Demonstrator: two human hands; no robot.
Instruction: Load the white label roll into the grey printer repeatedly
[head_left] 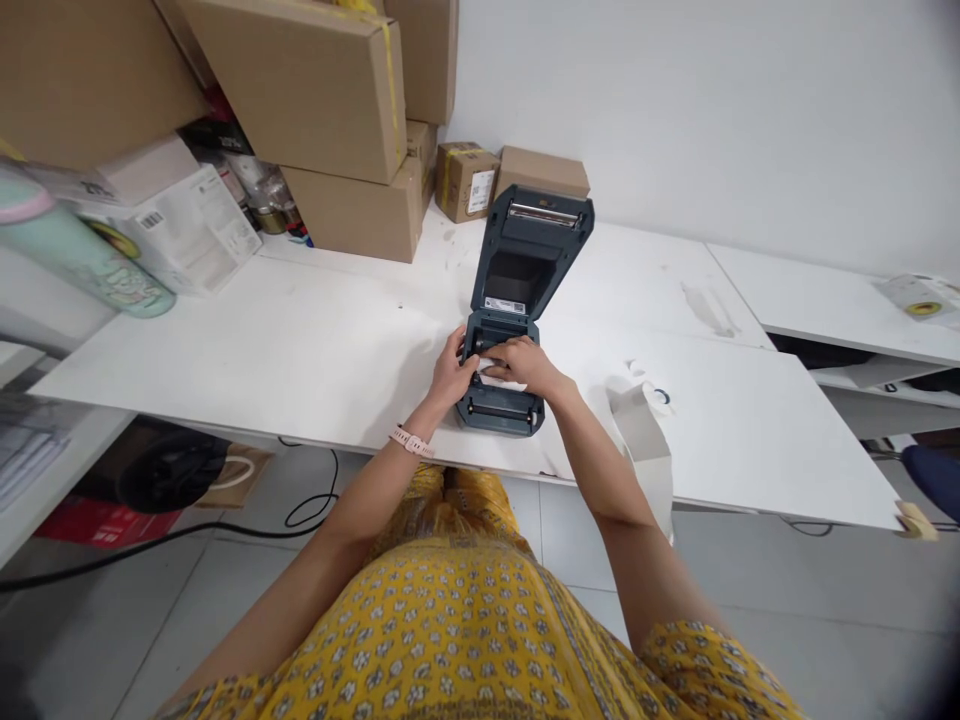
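Observation:
A dark grey label printer [499, 412] stands on the white table with its lid [534, 240] raised. Inside its body lies a white paper roll [501, 377], partly covered by my fingers. My left hand [452, 372] is at the printer's left side, its thumb reaching over the edge to the roll and its fingers partly hidden. From the right, my right hand [520, 364] reaches into the body, fingers bent over the roll and touching it.
A length of white paper [646, 440] with a small roll lies right of the printer, hanging over the table's front edge. Cardboard boxes [352, 205] are stacked at the back left, near a mint green bottle [112, 262]. Cables [247, 532] run on the floor.

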